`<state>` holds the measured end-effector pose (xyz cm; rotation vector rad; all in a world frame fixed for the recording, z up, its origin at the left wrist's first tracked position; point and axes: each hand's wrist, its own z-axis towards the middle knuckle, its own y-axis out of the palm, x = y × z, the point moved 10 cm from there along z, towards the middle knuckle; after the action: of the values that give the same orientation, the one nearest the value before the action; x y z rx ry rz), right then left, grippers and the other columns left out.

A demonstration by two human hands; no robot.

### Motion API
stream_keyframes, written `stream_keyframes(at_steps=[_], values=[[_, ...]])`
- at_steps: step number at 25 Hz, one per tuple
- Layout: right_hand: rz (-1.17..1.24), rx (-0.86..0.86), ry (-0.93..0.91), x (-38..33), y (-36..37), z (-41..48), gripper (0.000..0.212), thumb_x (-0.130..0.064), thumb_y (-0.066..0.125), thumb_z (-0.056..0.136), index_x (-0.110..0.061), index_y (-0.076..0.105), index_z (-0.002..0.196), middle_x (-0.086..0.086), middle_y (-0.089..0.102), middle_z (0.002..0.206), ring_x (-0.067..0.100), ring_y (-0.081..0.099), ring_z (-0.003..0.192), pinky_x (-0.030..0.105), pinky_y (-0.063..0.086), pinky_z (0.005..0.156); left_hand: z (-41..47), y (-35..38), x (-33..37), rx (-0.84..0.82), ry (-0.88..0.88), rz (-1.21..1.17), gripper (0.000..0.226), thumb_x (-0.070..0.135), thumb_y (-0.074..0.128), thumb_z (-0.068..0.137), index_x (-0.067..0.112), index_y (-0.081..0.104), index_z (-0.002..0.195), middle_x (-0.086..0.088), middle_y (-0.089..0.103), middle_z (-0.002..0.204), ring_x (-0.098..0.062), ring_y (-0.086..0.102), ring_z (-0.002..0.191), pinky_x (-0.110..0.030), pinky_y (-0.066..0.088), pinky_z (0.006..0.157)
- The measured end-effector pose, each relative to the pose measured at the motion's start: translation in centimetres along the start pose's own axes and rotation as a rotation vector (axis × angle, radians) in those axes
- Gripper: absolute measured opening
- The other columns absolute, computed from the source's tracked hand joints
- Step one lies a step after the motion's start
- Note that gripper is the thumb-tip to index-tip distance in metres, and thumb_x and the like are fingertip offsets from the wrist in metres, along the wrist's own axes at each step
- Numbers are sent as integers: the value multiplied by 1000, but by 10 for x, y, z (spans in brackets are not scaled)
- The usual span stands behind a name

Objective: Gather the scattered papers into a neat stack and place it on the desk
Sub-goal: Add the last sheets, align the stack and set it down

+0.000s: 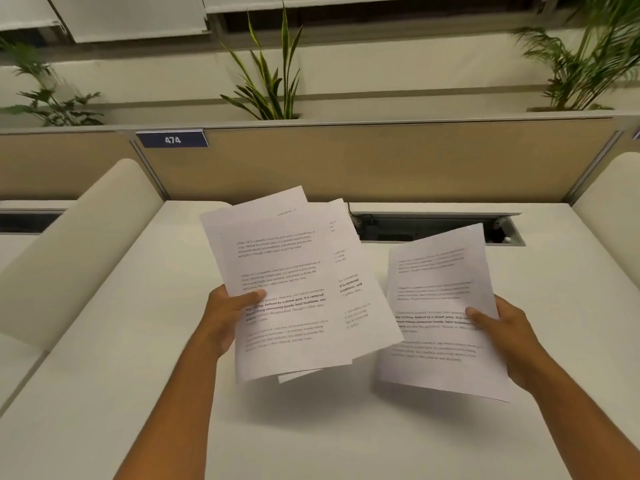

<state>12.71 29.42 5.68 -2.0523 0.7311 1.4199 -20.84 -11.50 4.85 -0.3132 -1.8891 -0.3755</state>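
Note:
My left hand point(227, 315) grips a loose, fanned bundle of printed white papers point(294, 282) by its left edge, thumb on top. The sheets are uneven and overlap at different angles. My right hand point(502, 334) holds a separate printed sheet point(440, 306) by its right edge, thumb pressed on the page. Both are lifted above the white desk point(138, 393), a small gap apart, and cast shadows on the surface below.
A cable tray opening point(433, 228) is cut into the desk at the back. A tan partition point(381, 161) with a blue "474" label point(172, 139) stands behind. Rounded white dividers point(69, 251) flank both sides. Potted plants point(266, 74) stand beyond the partition.

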Motion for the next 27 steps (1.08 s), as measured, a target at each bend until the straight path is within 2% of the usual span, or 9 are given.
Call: stream_keyframes(at_steps=[5,7,11,14,17,20,23,25,27], values=[[144,-196,70,-18,38,-11,26,-48,63,100,-39,69,123,6,80,115,37,79,98,52,65,74,-13,72,-24,-163,-66,-16,42,9,89,82,16,79,121,-13,81,121,-37,80,105,-42,68,78],[159,-261,67,-21,51,-15,28,-53,68,94,-42,69,120,7,80,117,40,79,98,52,65,72,-20,100,-36,-224,-98,-16,43,9,88,83,14,77,124,-14,81,123,-38,80,107,-42,68,80],[256,-353,58,-19,73,-18,38,-39,82,87,-37,69,123,12,76,125,45,76,105,54,64,78,-34,147,-54,-284,-139,-27,48,23,88,87,15,73,132,-10,80,126,-33,78,113,-42,66,88],[287,-381,73,-11,81,-19,44,-31,86,85,-35,68,125,14,75,127,45,75,107,56,63,81,-40,167,-61,-286,-183,-85,42,36,77,96,23,71,136,-4,79,131,-28,76,119,-46,60,100],[308,-407,73,-4,82,-19,46,-37,85,86,-38,67,129,12,74,130,42,74,111,53,63,82,-44,178,-65,-322,-263,-135,38,33,72,100,21,73,136,-9,78,132,-34,75,120,-50,62,97],[266,-462,81,2,84,-19,54,-33,86,86,-32,63,135,12,73,133,43,72,116,56,62,87,-46,191,-61,-382,-233,-67,39,29,77,96,22,74,134,-8,79,130,-36,76,118,-55,62,99],[142,-399,33,-3,75,-13,52,-28,85,87,-28,63,134,7,76,129,36,75,111,56,63,87,-45,195,-48,-302,-106,16,36,16,83,91,19,76,126,-9,81,125,-32,79,110,-52,65,94],[50,-271,-48,-14,67,-11,42,-29,81,90,-31,66,129,0,78,124,26,78,105,51,65,86,-46,197,-34,-219,7,81,32,13,86,88,24,77,117,-4,83,117,-26,81,103,-40,68,82],[-5,-129,-187,-32,61,-14,30,-33,74,94,-35,68,124,-7,78,118,17,78,101,40,67,81,-50,201,-19,-145,133,114,31,14,90,84,29,77,110,7,85,107,-17,81,97,-27,67,72]])
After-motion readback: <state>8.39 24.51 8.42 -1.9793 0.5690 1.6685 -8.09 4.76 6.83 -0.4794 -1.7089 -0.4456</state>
